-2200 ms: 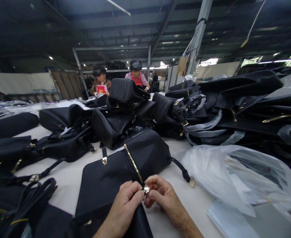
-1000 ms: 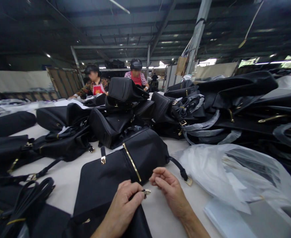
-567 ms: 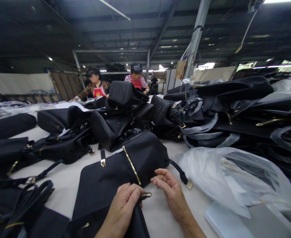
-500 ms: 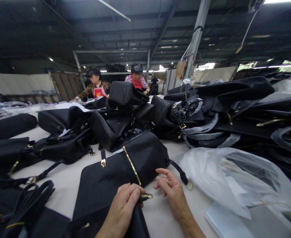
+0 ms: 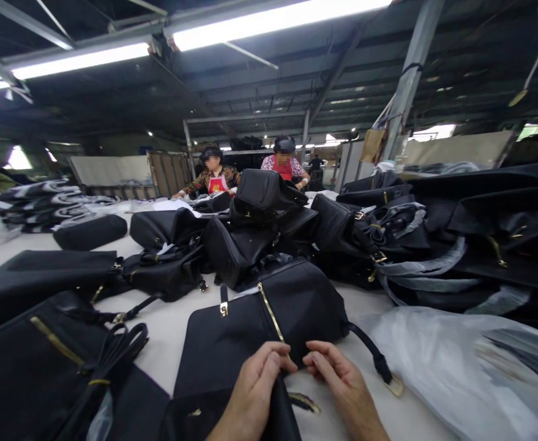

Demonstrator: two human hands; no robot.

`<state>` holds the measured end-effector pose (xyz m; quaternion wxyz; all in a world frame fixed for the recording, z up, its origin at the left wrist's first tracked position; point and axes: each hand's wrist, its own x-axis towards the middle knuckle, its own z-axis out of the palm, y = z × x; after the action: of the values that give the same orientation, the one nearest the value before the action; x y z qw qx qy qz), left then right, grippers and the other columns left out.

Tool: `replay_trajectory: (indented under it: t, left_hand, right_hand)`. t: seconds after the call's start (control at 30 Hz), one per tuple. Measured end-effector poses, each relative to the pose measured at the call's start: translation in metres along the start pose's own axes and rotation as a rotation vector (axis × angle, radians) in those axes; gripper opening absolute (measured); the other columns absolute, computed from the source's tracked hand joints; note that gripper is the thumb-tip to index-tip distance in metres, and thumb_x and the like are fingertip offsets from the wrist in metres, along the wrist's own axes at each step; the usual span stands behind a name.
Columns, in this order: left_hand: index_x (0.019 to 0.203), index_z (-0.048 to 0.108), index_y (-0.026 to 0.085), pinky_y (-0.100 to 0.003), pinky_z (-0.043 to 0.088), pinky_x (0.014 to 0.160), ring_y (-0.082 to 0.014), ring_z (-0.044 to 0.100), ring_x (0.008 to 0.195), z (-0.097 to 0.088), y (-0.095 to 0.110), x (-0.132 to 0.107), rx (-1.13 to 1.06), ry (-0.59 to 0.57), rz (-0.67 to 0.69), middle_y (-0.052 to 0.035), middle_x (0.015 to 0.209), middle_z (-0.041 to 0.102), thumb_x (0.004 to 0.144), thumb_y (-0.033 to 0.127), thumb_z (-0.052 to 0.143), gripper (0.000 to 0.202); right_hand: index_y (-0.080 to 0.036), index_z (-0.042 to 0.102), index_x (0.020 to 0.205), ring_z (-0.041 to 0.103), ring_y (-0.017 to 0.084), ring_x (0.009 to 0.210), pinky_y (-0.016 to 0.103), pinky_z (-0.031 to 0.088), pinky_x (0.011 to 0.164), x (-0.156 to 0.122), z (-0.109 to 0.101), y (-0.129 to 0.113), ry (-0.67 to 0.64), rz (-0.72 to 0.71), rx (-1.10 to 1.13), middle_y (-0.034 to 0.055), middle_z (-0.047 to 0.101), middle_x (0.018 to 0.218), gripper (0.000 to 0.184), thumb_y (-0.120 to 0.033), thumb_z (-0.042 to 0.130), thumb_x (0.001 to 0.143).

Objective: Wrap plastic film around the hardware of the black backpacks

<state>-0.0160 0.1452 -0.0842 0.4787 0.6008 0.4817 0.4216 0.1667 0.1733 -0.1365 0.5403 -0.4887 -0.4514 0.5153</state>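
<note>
A black handbag (image 5: pixel 250 331) with a gold zipper line (image 5: pixel 271 318) lies flat on the white table (image 5: pixel 168 337) in front of me. My left hand (image 5: pixel 250 401) is closed over the bag's near edge, just below the zipper's end. My right hand (image 5: pixel 346 392) sits beside it with bent fingers pressed on the same edge, fingertips almost touching the left thumb. A small gold metal pull (image 5: pixel 303 401) lies between the two hands on a dark flap. The bag's strap with a gold buckle (image 5: pixel 388 380) trails off to the right.
More black bags are heaped behind (image 5: pixel 259 233) and stacked at the right (image 5: pixel 480 233). Clear plastic bags (image 5: pixel 461 367) lie at the right front. Other bags and straps (image 5: pixel 67 367) crowd the left. Two people (image 5: pixel 213 174) work at the far end.
My right hand, which had drawn away from the metal pull, has come back against the left hand on the bag's edge. The pull now lies loose below the fingers. The view has shifted left.
</note>
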Motion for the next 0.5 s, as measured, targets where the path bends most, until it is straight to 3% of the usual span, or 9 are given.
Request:
replay_trajectory:
  t: [0.13,0.27,0.37,0.5]
  left_hand:
    - [0.101,0.066,0.016,-0.033,0.045,0.08,-0.0172,0.058,0.075,-0.007,0.01,0.003,-0.279,0.188,-0.014,-0.0075,0.094,0.07,0.088,0.048,0.052,0.037]
    - [0.093,0.067,0.015,-0.032,0.047,0.078,-0.0163,0.059,0.073,-0.045,0.036,-0.001,-0.471,0.361,-0.013,-0.0077,0.093,0.07,0.075,0.045,0.069,0.034]
    - [0.087,0.07,0.017,-0.032,0.046,0.08,-0.0182,0.059,0.076,-0.09,0.051,-0.019,-0.228,0.498,0.081,-0.0054,0.089,0.07,0.074,0.043,0.068,0.029]
    - [0.083,0.073,0.02,-0.034,0.045,0.084,-0.0228,0.06,0.085,-0.136,0.048,-0.063,0.15,0.53,-0.022,-0.0041,0.09,0.071,0.077,0.047,0.061,0.03]
  right_hand:
    - [-0.019,0.071,0.088,0.062,0.019,0.065,0.032,0.05,0.065,0.0,0.002,-0.002,-0.007,-0.025,0.006,0.0045,0.073,0.073,0.054,-0.068,0.074,0.064]
    - [-0.019,0.072,0.086,0.062,0.019,0.063,0.031,0.049,0.061,0.0,0.002,-0.005,0.004,-0.031,0.036,0.0044,0.072,0.07,0.052,-0.065,0.076,0.063]
    - [-0.019,0.072,0.086,0.062,0.019,0.063,0.032,0.051,0.061,-0.001,0.002,-0.005,0.009,-0.033,0.035,0.0047,0.072,0.07,0.051,-0.063,0.077,0.061]
    - [-0.019,0.072,0.086,0.063,0.019,0.063,0.032,0.052,0.063,-0.001,0.001,-0.004,0.009,-0.031,0.023,0.0043,0.072,0.071,0.049,-0.061,0.078,0.061]
